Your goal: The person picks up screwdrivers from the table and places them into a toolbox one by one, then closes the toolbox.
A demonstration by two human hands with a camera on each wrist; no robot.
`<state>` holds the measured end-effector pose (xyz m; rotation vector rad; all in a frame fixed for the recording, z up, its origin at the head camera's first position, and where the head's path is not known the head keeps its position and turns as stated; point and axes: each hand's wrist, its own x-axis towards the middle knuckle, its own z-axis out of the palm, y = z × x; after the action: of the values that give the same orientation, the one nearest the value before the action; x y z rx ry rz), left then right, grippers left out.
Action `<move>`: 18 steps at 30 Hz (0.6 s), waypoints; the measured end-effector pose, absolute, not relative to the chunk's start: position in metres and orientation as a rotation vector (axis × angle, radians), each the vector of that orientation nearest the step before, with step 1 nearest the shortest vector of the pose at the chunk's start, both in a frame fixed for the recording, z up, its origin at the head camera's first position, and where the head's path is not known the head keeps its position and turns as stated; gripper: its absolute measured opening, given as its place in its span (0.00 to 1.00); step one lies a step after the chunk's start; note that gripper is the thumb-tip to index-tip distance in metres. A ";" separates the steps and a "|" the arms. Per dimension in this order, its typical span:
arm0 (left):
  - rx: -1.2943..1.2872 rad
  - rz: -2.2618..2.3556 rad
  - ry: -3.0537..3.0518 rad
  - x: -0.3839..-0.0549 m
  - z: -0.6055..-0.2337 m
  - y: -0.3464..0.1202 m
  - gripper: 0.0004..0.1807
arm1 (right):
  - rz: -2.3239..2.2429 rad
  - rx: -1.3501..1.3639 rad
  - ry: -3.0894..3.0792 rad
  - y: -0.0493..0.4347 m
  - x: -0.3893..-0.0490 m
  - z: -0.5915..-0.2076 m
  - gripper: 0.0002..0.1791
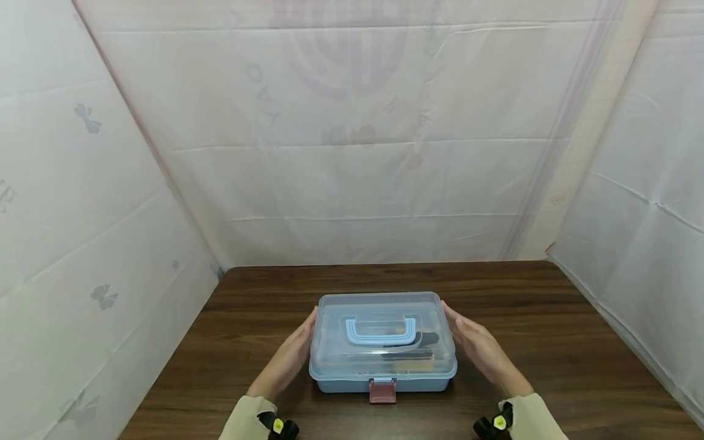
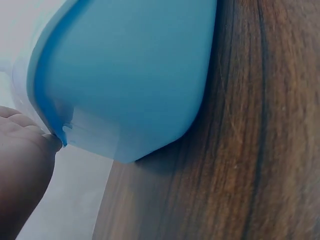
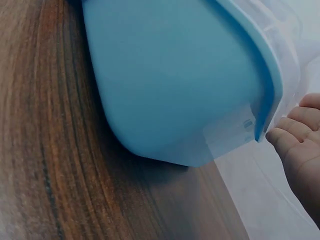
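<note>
A light-blue plastic storage box (image 1: 352,366) with a clear lid sits on the wooden table, its lid down. The lid carries a blue carry handle (image 1: 381,338), folded flat, and a pinkish latch (image 1: 382,392) hangs at the front. Dark and yellowish items show dimly through the lid. My left hand (image 1: 288,360) lies along the box's left side with straight fingers, fingertips at the rim in the left wrist view. On the opposite side my right hand (image 1: 486,354) is held likewise, its fingertips (image 3: 276,134) at or very near the rim.
The dark wooden table (image 1: 264,293) reaches back to a white sheet (image 1: 352,183) hanging behind it. Further white sheets stand along the left and right sides. Each wrist wears a black strap with a small camera.
</note>
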<state>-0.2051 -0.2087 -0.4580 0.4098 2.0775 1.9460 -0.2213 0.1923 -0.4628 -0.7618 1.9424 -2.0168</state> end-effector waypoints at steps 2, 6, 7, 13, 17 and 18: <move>0.400 1.947 2.081 -0.205 -0.459 -0.208 0.37 | -2.017 -0.766 1.945 0.192 -0.221 -0.464 0.30; 0.376 1.942 2.092 -0.205 -0.461 -0.208 0.38 | -2.029 -0.763 1.944 0.191 -0.220 -0.466 0.30; 0.369 1.937 2.097 -0.205 -0.462 -0.208 0.38 | -2.030 -0.759 1.945 0.191 -0.219 -0.467 0.30; 0.340 1.987 2.120 -0.205 -0.464 -0.208 0.36 | -2.028 -0.733 1.942 0.189 -0.218 -0.468 0.29; 0.302 2.027 2.135 -0.206 -0.466 -0.204 0.37 | -2.014 -0.732 1.946 0.191 -0.219 -0.466 0.29; 0.287 2.037 2.136 -0.206 -0.467 -0.203 0.37 | -2.010 -0.730 1.953 0.192 -0.219 -0.466 0.30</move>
<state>-0.2061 -0.2031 -0.4668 0.2868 2.1357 2.0373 -0.2186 0.1916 -0.4660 -0.7296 1.9531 -2.0101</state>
